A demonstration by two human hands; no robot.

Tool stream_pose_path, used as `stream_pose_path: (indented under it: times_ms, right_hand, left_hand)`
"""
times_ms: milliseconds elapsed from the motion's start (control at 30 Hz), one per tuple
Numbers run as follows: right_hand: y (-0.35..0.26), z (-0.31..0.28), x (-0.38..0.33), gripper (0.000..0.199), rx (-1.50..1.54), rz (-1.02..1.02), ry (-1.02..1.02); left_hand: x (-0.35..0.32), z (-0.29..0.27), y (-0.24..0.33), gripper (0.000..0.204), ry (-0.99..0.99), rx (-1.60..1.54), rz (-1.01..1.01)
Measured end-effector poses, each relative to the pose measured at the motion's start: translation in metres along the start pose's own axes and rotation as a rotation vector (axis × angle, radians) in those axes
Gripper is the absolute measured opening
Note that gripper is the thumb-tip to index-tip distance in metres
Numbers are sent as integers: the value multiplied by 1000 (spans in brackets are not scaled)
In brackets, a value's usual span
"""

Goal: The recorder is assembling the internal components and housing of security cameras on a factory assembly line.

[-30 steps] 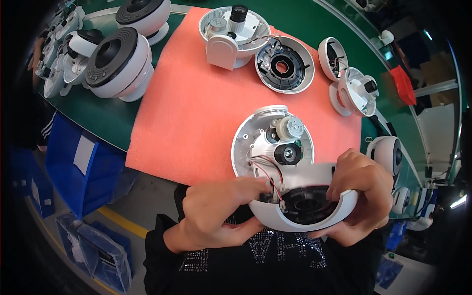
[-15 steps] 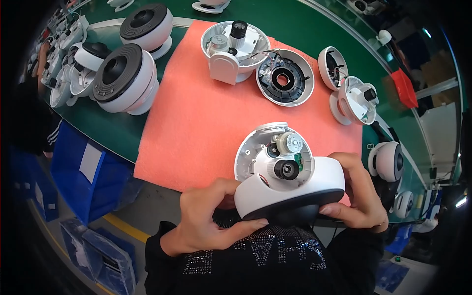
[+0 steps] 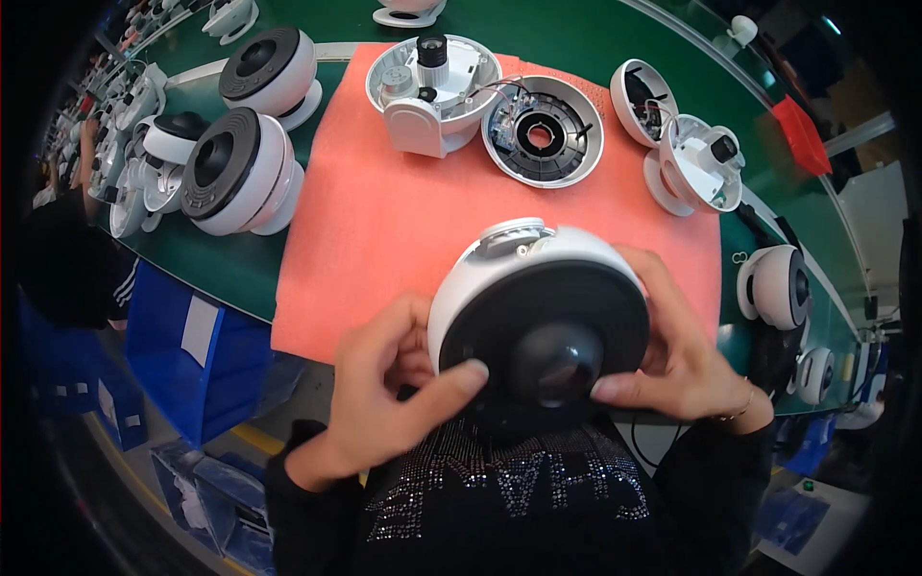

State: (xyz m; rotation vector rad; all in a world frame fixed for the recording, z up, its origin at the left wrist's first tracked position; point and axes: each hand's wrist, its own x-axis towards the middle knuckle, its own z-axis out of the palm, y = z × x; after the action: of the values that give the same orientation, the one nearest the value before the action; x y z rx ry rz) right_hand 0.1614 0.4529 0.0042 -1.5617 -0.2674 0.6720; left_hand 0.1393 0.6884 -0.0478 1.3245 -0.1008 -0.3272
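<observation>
Between my two hands is a round white projector-like device, its black front cover (image 3: 480, 326) with a glossy dome facing up. The cover lies over the white rear housing (image 3: 514, 235), whose upper edge shows behind it; inner parts are hidden. I cannot tell whether the two halves meet all round. My left hand (image 3: 389, 389) grips the left side, thumb on the black face and fingers behind the rim. On the right side, my right hand (image 3: 677, 360) holds the rim, thumb near the dome.
An orange mat (image 3: 384, 250) covers the green bench. On it are an opened housing (image 3: 442, 106) wired to its front cover (image 3: 576, 144), and another opened device (image 3: 701, 173) at right. Finished-looking devices (image 3: 235, 173) stand left. Blue bins (image 3: 173, 336) sit below; a person (image 3: 72, 250) is at far left.
The front cover has come up over the open housing, hiding the lens and motor. Its black face has turned toward me. Both hands stay on it, with their thumbs now on the face.
</observation>
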Motion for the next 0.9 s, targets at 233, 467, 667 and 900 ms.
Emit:
stream_pose_path:
  times_ms: [233,467,667,900]
  right_hand:
    - [0,-5,10,65,257,16,88]
    - [10,9,-2,97,134,-145,198]
    - [28,6,-9,121,-361,-345,64]
    - [44,16,-26,111,-505,-388,224]
  left_hand:
    - [17,8,38,59,-124,12,-324]
    - [11,7,43,50,-89,139,-245]
    - [-4,8,22,53,-121,154,-67]
    - [-12,14,-6,48,-46,279,284]
